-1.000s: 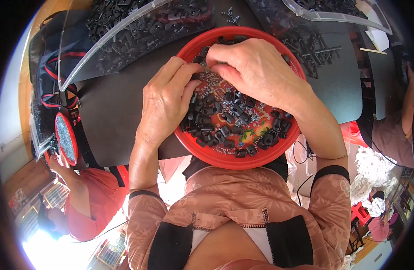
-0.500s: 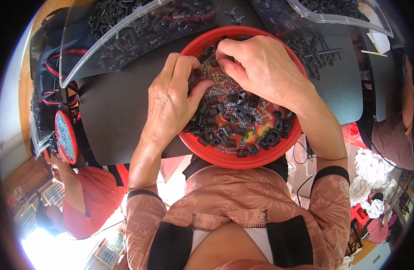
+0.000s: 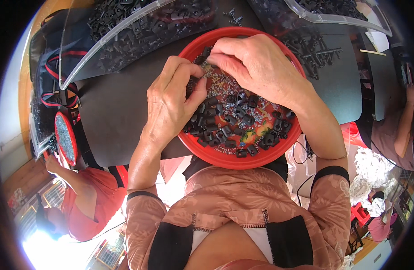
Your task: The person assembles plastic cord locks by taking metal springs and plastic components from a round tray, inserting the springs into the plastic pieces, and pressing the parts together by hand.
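A round red basin (image 3: 243, 163) stands in front of me, holding small metal coil springs (image 3: 222, 85) and many small black plastic pieces (image 3: 230, 119) with holes. My left hand (image 3: 174, 96) is over its left side, thumb and fingertips pinched together; whatever is between them is too small to make out. Reaching across from the right, my right hand (image 3: 256, 65) has its thumb and forefinger closed above the far left part of the basin. Black pieces (image 3: 207, 51) lie right at these fingertips, and I cannot tell whether one is gripped.
Clear plastic bins (image 3: 139, 33) of black parts stand at the far side of the dark table (image 3: 121, 112). Long black screws (image 3: 315, 56) lie right of the basin, loose springs (image 3: 234, 18) behind it. A person in red (image 3: 92, 198) sits at left beside another red basin (image 3: 65, 137).
My right fingertips have shifted slightly left, closer to the basin's far left side. My left fingers have turned a little and pinch closer together. The person at left has lowered an arm.
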`<state>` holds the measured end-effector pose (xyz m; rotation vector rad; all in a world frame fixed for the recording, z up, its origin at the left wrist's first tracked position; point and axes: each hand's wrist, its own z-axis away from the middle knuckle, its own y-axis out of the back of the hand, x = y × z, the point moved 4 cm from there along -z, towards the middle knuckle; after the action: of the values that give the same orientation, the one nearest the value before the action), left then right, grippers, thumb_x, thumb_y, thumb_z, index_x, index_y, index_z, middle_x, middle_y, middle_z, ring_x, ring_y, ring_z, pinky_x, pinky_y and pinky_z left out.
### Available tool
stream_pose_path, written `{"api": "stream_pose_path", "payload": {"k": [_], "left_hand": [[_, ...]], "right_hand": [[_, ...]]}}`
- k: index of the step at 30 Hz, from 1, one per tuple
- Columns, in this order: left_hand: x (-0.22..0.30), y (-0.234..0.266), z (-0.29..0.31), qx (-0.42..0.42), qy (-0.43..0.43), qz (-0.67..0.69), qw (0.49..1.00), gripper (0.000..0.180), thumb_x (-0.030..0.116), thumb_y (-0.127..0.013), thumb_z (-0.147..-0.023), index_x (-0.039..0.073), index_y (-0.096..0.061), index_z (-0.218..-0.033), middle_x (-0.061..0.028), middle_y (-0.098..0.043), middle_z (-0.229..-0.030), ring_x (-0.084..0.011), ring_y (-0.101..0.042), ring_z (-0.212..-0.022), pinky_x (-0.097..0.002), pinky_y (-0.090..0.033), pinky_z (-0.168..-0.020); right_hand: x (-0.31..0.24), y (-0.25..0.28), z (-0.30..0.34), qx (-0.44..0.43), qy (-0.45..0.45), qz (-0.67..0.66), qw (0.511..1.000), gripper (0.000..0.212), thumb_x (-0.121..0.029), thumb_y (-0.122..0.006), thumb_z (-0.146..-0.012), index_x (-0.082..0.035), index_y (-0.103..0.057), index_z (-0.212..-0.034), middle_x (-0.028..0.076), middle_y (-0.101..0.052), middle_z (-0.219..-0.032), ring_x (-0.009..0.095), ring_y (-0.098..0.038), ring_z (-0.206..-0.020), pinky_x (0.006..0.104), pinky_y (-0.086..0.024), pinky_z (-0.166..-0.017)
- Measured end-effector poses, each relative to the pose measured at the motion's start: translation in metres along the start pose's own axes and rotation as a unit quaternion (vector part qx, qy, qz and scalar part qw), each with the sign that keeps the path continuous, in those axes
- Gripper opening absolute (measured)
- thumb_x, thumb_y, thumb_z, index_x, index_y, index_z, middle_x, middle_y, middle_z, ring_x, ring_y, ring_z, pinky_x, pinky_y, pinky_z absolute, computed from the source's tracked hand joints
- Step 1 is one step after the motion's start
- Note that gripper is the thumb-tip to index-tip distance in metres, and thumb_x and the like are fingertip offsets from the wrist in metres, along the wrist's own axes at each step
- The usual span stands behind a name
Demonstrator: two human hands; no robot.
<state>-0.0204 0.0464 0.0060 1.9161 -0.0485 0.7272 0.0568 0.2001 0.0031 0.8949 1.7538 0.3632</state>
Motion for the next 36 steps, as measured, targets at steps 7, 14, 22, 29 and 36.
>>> {"api": "stream_pose_path", "payload": {"k": [7, 14, 22, 29, 36], "left_hand": [[0.001, 0.005, 0.000, 0.051, 0.002, 0.018, 0.999, 0.021, 0.003, -0.072, -0.078, 0.006, -0.059, -0.094, -0.0079, -0.059, -0.097, -0.0265, -0.064, -0.073, -0.0350, -0.052, -0.059], [0.004, 0.006, 0.005, 0.083, -0.092, -0.056, 0.991, 0.030, 0.000, -0.070, -0.079, 0.007, -0.056, -0.104, -0.0098, -0.056, -0.107, -0.0269, -0.064, -0.075, -0.0354, -0.053, -0.059], [0.010, 0.009, 0.007, 0.060, -0.120, -0.034, 0.990, 0.023, -0.003, -0.061, -0.087, 0.002, -0.052, -0.107, -0.0160, -0.056, -0.104, -0.0297, -0.060, -0.083, -0.0361, -0.052, -0.071], [0.000, 0.012, 0.002, 0.042, -0.030, 0.057, 0.997, 0.004, 0.002, -0.056, -0.094, 0.002, -0.055, -0.090, -0.0129, -0.055, -0.087, -0.0273, -0.058, -0.069, -0.0342, -0.048, -0.061], [-0.007, 0.011, 0.004, 0.002, 0.023, 0.102, 0.994, 0.020, 0.018, -0.062, -0.095, 0.000, -0.059, -0.086, -0.0101, -0.052, -0.075, -0.0226, -0.053, -0.062, -0.0317, -0.045, -0.058]], "right_hand": [[-0.001, -0.007, 0.000, -0.090, 0.003, -0.103, 0.991, 0.021, -0.019, -0.062, -0.092, 0.000, -0.063, -0.083, 0.021, -0.062, -0.070, 0.041, -0.062, -0.068, 0.0474, -0.047, -0.061], [-0.007, -0.005, -0.001, -0.136, -0.061, -0.216, 0.965, 0.025, -0.024, -0.061, -0.094, 0.001, -0.065, -0.089, 0.018, -0.062, -0.069, 0.034, -0.063, -0.065, 0.0397, -0.048, -0.061], [-0.008, -0.002, -0.002, -0.183, -0.094, -0.281, 0.937, 0.026, -0.023, -0.058, -0.097, 0.002, -0.064, -0.089, 0.011, -0.062, -0.068, 0.020, -0.059, -0.061, 0.0331, -0.048, -0.060], [-0.006, -0.001, -0.004, -0.078, 0.001, -0.221, 0.972, 0.018, -0.015, -0.064, -0.090, 0.002, -0.065, -0.089, 0.014, -0.067, -0.075, 0.025, -0.066, -0.067, 0.0341, -0.050, -0.062], [-0.006, 0.005, -0.006, -0.061, -0.017, -0.227, 0.972, 0.014, -0.011, -0.070, -0.084, 0.000, -0.065, -0.091, 0.012, -0.068, -0.078, 0.026, -0.066, -0.070, 0.0357, -0.051, -0.064]]}}
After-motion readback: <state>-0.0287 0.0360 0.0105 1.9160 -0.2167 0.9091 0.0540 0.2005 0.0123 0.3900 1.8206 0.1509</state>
